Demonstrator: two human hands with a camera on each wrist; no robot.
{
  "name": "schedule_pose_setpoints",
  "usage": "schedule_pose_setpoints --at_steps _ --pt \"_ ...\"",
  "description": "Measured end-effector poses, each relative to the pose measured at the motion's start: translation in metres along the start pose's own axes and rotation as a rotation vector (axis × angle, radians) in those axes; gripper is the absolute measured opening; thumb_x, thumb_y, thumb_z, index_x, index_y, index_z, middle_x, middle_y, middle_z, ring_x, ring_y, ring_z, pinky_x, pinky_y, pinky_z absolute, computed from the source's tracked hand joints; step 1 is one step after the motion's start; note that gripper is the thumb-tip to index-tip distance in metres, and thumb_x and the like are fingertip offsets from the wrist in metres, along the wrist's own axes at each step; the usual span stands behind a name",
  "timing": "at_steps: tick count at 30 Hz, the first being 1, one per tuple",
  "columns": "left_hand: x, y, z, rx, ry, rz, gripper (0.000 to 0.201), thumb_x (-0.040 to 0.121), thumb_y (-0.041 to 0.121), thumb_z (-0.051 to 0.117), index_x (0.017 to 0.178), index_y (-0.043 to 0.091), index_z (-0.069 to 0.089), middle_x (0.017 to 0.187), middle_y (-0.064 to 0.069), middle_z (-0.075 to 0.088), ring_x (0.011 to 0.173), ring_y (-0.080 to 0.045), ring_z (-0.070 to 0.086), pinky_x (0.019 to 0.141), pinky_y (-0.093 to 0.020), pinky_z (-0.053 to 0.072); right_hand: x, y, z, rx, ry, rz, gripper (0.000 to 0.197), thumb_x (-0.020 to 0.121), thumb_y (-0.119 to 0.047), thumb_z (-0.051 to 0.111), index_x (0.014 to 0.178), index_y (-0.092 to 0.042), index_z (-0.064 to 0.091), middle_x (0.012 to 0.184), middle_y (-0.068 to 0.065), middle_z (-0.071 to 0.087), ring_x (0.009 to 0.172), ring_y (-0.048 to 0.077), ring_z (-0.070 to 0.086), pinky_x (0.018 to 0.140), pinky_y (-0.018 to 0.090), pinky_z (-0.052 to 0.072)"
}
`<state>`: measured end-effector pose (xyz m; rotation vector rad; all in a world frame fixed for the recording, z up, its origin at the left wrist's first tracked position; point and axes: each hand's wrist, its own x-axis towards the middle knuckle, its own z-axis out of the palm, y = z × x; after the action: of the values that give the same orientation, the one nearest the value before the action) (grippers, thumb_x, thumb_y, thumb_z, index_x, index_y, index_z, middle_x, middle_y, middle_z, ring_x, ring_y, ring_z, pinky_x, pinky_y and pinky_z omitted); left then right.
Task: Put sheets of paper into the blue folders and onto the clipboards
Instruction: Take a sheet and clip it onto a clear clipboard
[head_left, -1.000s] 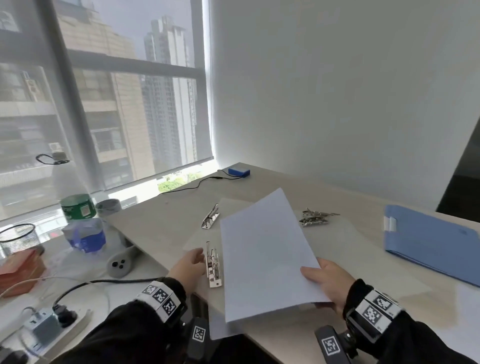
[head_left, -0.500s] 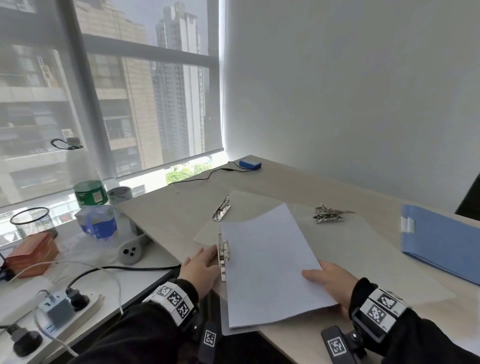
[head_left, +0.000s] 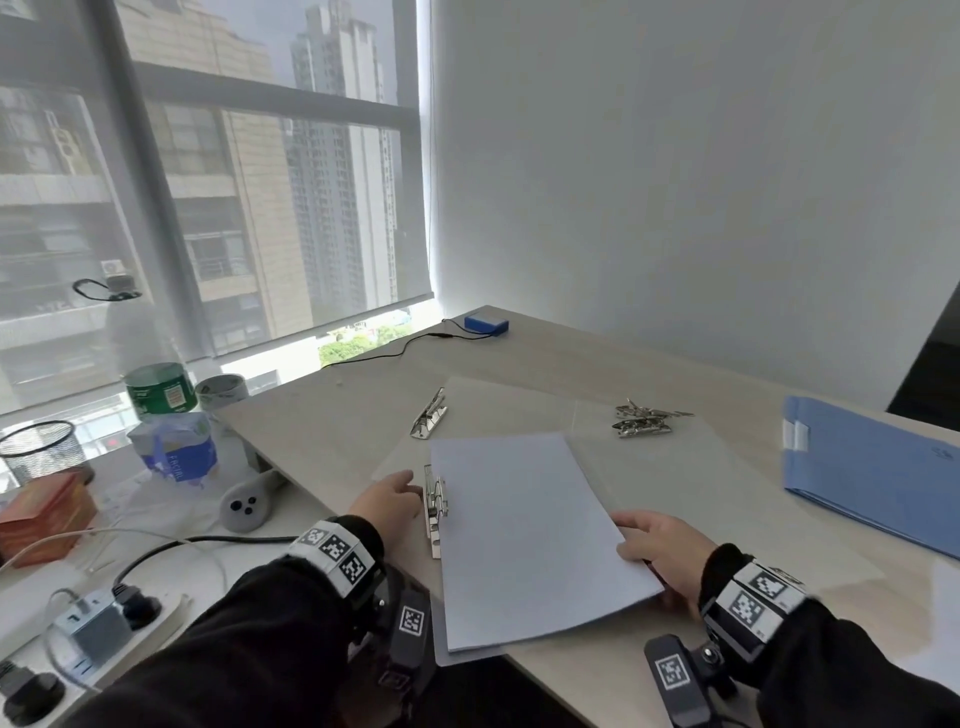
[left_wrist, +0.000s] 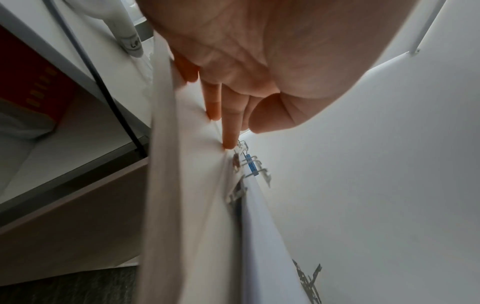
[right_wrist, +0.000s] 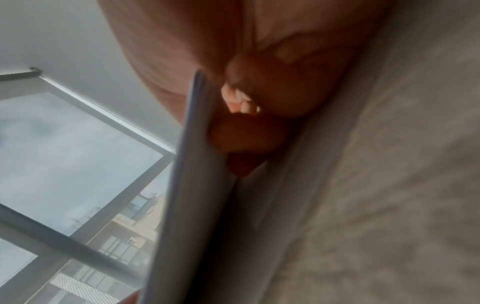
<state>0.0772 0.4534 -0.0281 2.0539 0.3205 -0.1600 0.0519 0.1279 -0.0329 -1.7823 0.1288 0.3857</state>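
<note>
A white sheet of paper (head_left: 519, 535) lies almost flat on a translucent clipboard (head_left: 467, 657) at the desk's near edge. Its left edge sits beside the metal clip (head_left: 435, 506). My left hand (head_left: 387, 499) rests with straight fingers (left_wrist: 228, 131) on the board just left of the clip. My right hand (head_left: 660, 551) pinches the sheet's right edge, thumb on top and fingers (right_wrist: 249, 139) underneath, holding that edge of the paper (right_wrist: 187, 205) slightly lifted. A blue folder (head_left: 878, 467) lies shut at the right.
Two more translucent clipboards lie behind, one with a clip (head_left: 430, 413) and one with a clip (head_left: 644, 418). A blue box (head_left: 485, 325) with a cable sits at the back. Left, on a lower surface, are a power strip (head_left: 104, 623), a grey device (head_left: 247, 506), jars and a mesh cup (head_left: 41, 452).
The sheet has come down from a raised tilt to lie nearly flat on the clipboard, its left edge now by the clip. Both hands have kept their places.
</note>
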Motion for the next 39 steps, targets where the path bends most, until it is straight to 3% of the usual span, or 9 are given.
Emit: schedule_pose_setpoints --at_steps 8,12,16,20,22,26,30,36,39 --pt "0.017 0.008 -0.006 -0.197 0.057 -0.002 0.05 0.085 -0.005 0.044 0.134 0.006 0.053 0.12 -0.008 0.067 0.104 -0.021 0.058 0.101 -0.033 0.044 -0.005 -0.007 0.0 -0.022 -0.017 0.013 0.043 0.089 0.016 0.041 0.127 -0.003 0.052 0.096 0.011 0.066 0.045 0.004 0.065 0.038 0.015 0.044" --pt "0.004 0.004 -0.01 -0.299 0.115 0.03 0.03 0.09 0.009 0.052 0.116 0.011 0.066 0.093 -0.003 0.067 0.084 -0.018 0.059 0.069 -0.027 0.045 -0.013 -0.018 0.003 -0.059 -0.009 0.0 0.044 0.091 0.013 0.042 0.131 -0.004 0.051 0.07 0.0 0.07 0.035 0.001 0.058 0.033 0.013 0.039" --pt "0.001 0.007 -0.004 -0.276 0.063 -0.002 0.042 0.091 0.001 0.047 0.131 0.011 0.056 0.121 -0.008 0.063 0.099 -0.018 0.055 0.099 -0.042 0.045 -0.021 -0.016 0.004 -0.063 0.013 0.007 0.048 0.093 0.011 0.043 0.138 -0.006 0.046 0.041 -0.013 0.062 0.027 0.0 0.05 0.028 0.012 0.033" --pt "0.003 0.015 0.002 -0.312 0.009 -0.024 0.061 0.08 0.002 0.05 0.139 0.013 0.047 0.133 -0.013 0.06 0.116 -0.03 0.059 0.106 -0.045 0.044 -0.015 -0.012 -0.001 -0.092 0.049 0.029 0.047 0.093 0.007 0.046 0.137 -0.009 0.048 0.056 -0.003 0.066 0.027 0.006 0.046 0.025 0.016 0.03" --pt "0.002 0.019 0.002 -0.322 0.05 -0.015 0.05 0.086 0.002 0.05 0.135 0.01 0.051 0.126 -0.014 0.063 0.111 -0.028 0.061 0.093 -0.037 0.05 -0.014 -0.01 -0.001 -0.09 0.061 0.031 0.046 0.092 0.006 0.048 0.134 -0.011 0.051 0.058 -0.001 0.065 0.028 0.008 0.045 0.026 0.015 0.028" --pt "-0.003 0.016 0.002 -0.31 0.109 0.059 0.024 0.097 0.007 0.043 0.106 0.005 0.064 0.088 -0.01 0.064 0.071 -0.014 0.058 0.039 -0.008 0.041 -0.011 -0.006 -0.001 -0.082 0.064 0.021 0.047 0.092 0.002 0.049 0.135 -0.017 0.052 0.056 0.002 0.062 0.027 0.01 0.04 0.027 0.015 0.025" --pt "-0.01 -0.001 0.005 -0.232 0.071 0.129 0.023 0.092 0.002 0.053 0.085 0.014 0.071 0.083 -0.003 0.07 0.083 -0.021 0.062 0.068 -0.015 0.049 -0.011 -0.006 -0.001 -0.088 0.057 0.012 0.044 0.092 0.001 0.048 0.131 -0.02 0.054 0.06 0.005 0.061 0.027 0.01 0.039 0.027 0.015 0.025" --pt "-0.019 -0.009 0.004 -0.251 0.05 0.1 0.017 0.093 0.01 0.057 0.101 0.012 0.072 0.084 -0.003 0.07 0.071 -0.017 0.063 0.061 -0.02 0.051 -0.013 -0.008 -0.001 -0.094 0.048 0.011 0.044 0.093 0.002 0.048 0.132 -0.019 0.052 0.062 0.006 0.061 0.025 0.008 0.039 0.026 0.014 0.025" --pt "-0.014 -0.013 0.005 -0.254 -0.002 0.061 0.027 0.09 0.012 0.063 0.116 0.01 0.067 0.1 -0.009 0.072 0.083 -0.02 0.067 0.083 -0.032 0.055 -0.012 -0.006 -0.002 -0.085 0.053 0.013 0.045 0.093 0.002 0.048 0.134 -0.016 0.052 0.063 0.006 0.061 0.025 0.008 0.039 0.026 0.014 0.024"
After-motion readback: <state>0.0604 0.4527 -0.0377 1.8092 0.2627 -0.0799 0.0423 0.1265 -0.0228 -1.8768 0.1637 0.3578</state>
